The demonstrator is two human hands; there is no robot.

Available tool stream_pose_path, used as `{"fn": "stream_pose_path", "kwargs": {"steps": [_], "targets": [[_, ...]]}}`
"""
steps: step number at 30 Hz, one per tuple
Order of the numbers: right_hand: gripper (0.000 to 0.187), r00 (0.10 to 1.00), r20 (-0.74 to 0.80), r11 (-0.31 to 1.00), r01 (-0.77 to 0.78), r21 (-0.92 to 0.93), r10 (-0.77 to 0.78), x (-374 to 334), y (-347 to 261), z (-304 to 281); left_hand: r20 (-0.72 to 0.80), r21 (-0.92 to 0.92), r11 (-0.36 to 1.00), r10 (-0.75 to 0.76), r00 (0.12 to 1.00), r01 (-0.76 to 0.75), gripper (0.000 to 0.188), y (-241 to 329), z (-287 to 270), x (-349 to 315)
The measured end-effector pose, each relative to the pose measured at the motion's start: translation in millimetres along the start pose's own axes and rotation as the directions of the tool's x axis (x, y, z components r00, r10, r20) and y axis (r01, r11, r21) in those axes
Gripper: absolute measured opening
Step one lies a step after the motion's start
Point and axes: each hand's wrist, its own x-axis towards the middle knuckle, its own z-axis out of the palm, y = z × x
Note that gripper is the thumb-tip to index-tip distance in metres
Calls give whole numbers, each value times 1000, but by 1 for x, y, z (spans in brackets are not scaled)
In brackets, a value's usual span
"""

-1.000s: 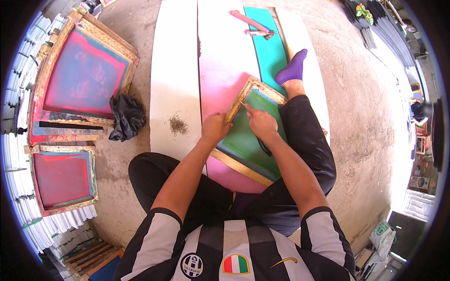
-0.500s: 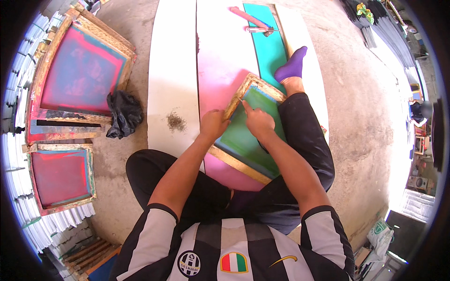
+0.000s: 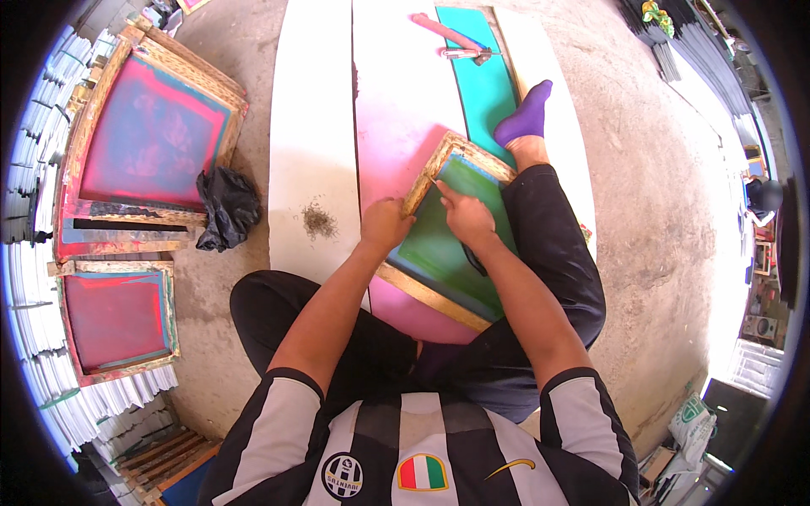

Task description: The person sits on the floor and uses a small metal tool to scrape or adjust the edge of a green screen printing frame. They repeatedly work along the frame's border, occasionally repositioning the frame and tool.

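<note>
1. I have the wooden frame point(image 3: 434, 296) lying aslant on the board platform point(image 3: 312, 126), mostly over its pink board point(image 3: 396, 110), well in from the platform's left edge and beside the right leg point(image 3: 553, 228).
2. My left hand point(image 3: 386, 223) is clasped on the frame's left rail, steadying it, I judge.
3. My right hand point(image 3: 468, 218) is curled round a slim tool point(image 3: 435, 181), index finger stretched along it; its tip sits at the inner edge of that rail, near the far left corner.
4. Done, as far as I can see: some material has probably come off, judging by the heap of small dark bits point(image 3: 319, 221) near the platform's left edge. I cannot tell whether it came from this frame.
5. Left: the green mesh point(image 3: 426, 261) spans the frame, and the spot under the tip looks unfinished. How much of the other rails is treated, I cannot tell.
6. A red-handled tool point(image 3: 447, 32) lies unused towards the platform's far edge.
</note>
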Motion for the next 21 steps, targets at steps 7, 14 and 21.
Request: {"fn": "stream_pose_path", "kwargs": {"steps": [7, 14, 21], "targets": [[44, 917, 329, 746, -381, 547, 226, 10, -14, 1, 20, -14, 999, -43, 999, 43, 32, -11, -1, -3], [48, 856, 456, 533, -511, 674, 244, 8, -23, -12, -45, -30, 999, -13, 999, 12, 32, -16, 8, -7], [49, 952, 246, 918, -255, 304, 183, -5, -28, -29, -12, -53, 998, -40, 999, 39, 31, -4, 14, -14]]}}
